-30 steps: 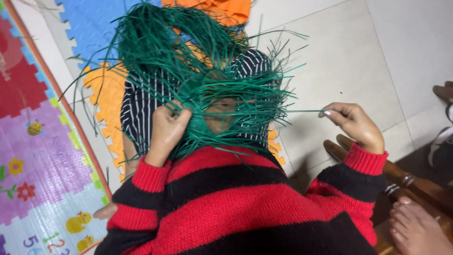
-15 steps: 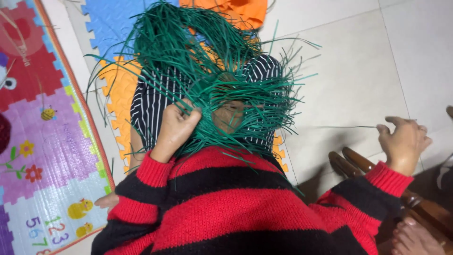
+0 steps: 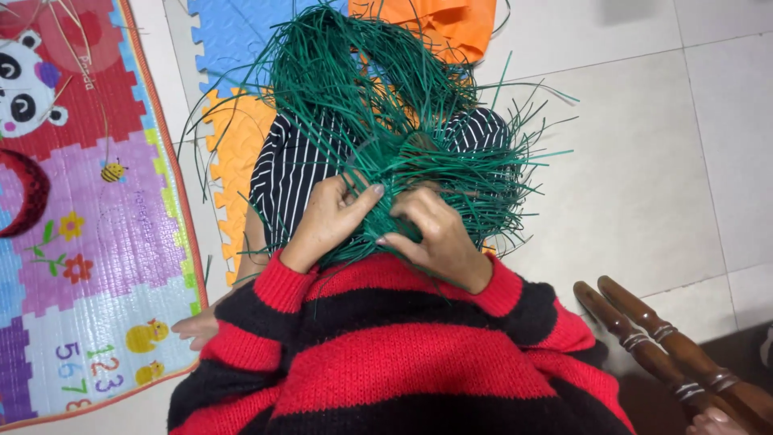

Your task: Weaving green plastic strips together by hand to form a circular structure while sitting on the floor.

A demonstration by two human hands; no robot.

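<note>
Hidden: the middle of the green strand bundle (image 3: 386,121) is a dense tangle, so single strands cannot be followed; whatever lies under it on the lap is covered, apart from a brownish patch that is too small to make out
Cut off: the red-and-black striped sweater (image 3: 394,354) fills the bottom edge and hides the body below the wrists; the turned wooden legs (image 3: 668,346) run out of view at the lower right; the orange cloth (image 3: 435,20) is cropped by the top edge
Left hand (image 3: 326,221): fingers half curled and slightly spread, pressed into the lower part of the bundle, thumb pointing right across the strands; which strands it pinches cannot be told
Right hand (image 3: 435,238): fingers bent and drawn together, tips buried in the strands just beside the left thumb; the grip itself is hidden by the green mass
Bundle position: on the black-and-white striped fabric (image 3: 298,165) over the lap, above both hands, loose ends fanning out over the pale floor tiles (image 3: 644,177)
Beside it: foam puzzle mat (image 3: 233,153) in orange and blue under the lap, picture play mat (image 3: 88,234) along the left
Change: half a second ago the right hand was far out to the right, drawing one strand taut over the tiles; now it is back at the bundle, close against the left hand, which has stayed in its place
</note>
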